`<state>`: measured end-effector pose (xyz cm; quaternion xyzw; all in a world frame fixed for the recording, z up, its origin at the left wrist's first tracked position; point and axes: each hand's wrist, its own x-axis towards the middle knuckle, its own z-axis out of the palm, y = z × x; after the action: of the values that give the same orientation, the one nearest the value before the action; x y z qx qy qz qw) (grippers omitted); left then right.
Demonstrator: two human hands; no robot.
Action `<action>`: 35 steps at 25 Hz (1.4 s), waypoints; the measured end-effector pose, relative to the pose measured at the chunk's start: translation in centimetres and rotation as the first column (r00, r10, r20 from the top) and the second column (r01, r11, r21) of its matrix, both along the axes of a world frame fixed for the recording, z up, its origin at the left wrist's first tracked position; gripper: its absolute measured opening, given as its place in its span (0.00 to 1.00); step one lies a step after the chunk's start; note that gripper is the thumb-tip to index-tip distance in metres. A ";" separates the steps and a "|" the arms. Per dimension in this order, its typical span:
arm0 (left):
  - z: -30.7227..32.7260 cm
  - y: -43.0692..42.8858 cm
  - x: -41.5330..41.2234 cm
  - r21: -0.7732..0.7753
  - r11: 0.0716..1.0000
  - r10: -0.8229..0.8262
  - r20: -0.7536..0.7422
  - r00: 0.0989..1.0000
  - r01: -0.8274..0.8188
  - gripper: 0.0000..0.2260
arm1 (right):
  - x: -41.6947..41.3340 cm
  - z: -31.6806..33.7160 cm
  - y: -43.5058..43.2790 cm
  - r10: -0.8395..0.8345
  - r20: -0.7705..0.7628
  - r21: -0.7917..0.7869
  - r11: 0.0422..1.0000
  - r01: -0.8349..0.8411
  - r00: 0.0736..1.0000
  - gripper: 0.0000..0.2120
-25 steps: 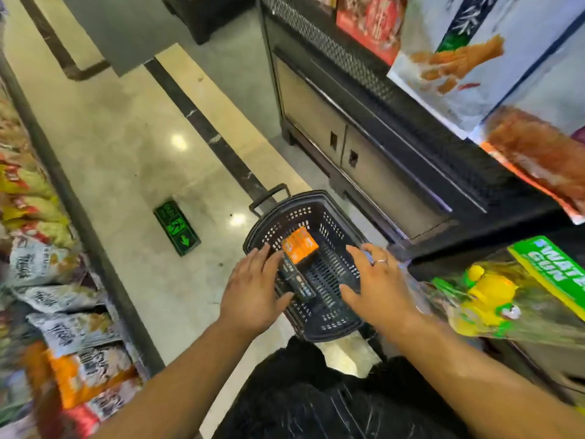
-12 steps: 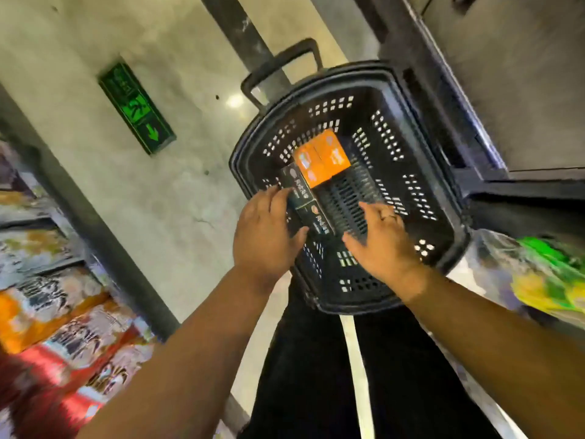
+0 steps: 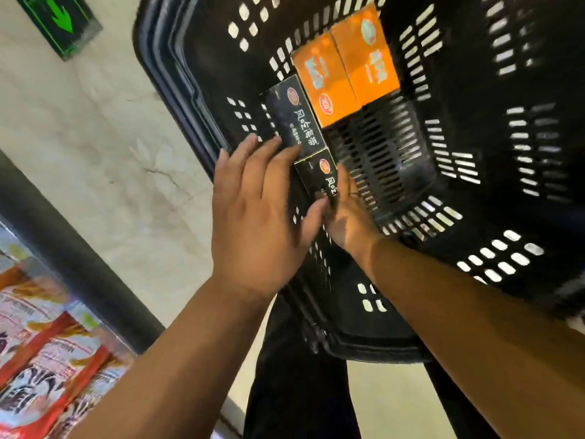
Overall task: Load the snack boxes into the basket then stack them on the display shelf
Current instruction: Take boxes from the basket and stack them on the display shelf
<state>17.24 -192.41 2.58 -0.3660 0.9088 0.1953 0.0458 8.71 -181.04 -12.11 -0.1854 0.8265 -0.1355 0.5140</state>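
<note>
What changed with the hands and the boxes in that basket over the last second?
The camera came much closer to the basket. The right hand slid left off the basket floor to touch the nearer dark box at its right edge. The left hand still rests with flat fingers on it and the farther dark box. Nothing is lifted. The orange boxes stayed put.
</note>
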 end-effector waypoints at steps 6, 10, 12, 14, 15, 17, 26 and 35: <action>-1.0 -0.1 0.5 -0.040 0.997 -0.071 0.037 0.997 0.072 0.27 | -0.9 -2.1 0.9 -0.002 -0.015 0.112 0.994 0.004 1.000 0.50; -0.8 -0.1 0.4 -0.022 0.996 -0.081 0.052 0.995 0.082 0.27 | -3.0 -1.2 1.2 -0.049 -0.040 0.071 0.996 0.051 0.998 0.49; -0.7 -0.1 0.3 -0.016 0.996 -0.090 0.066 0.994 0.091 0.27 | -3.8 0.4 1.9 -0.152 -0.012 0.013 0.988 0.153 0.988 0.44; -0.8 -0.2 0.2 -0.012 0.995 -0.093 0.088 0.992 0.094 0.26 | -4.7 2.9 3.1 -0.295 0.043 -0.025 0.955 0.296 0.954 0.39; -0.7 -0.2 0.2 -0.007 0.995 -0.098 0.105 0.990 0.099 0.26 | -5.4 4.4 3.7 -0.368 0.084 -0.040 0.927 0.372 0.926 0.37; -0.3 -0.1 0.2 0.022 0.994 -0.110 0.137 0.985 0.108 0.27 | -7.0 7.7 5.0 -0.445 0.179 -0.089 0.881 0.465 0.877 0.36; 4.5 -2.0 -3.2 0.453 0.881 0.099 0.100 0.990 -0.134 0.37 | -13.0 19.1 2.5 -0.298 0.477 -0.196 0.881 0.431 0.827 0.26; 8.3 -5.1 -4.1 0.791 0.500 0.393 0.157 0.906 -0.354 0.24 | -13.0 20.6 -3.4 -0.340 0.690 -0.105 0.826 0.553 0.639 0.19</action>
<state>13.15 -197.49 10.86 -0.4879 0.6206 0.5970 0.1430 -4.27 -184.45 8.51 0.0083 0.5860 -0.4417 0.6793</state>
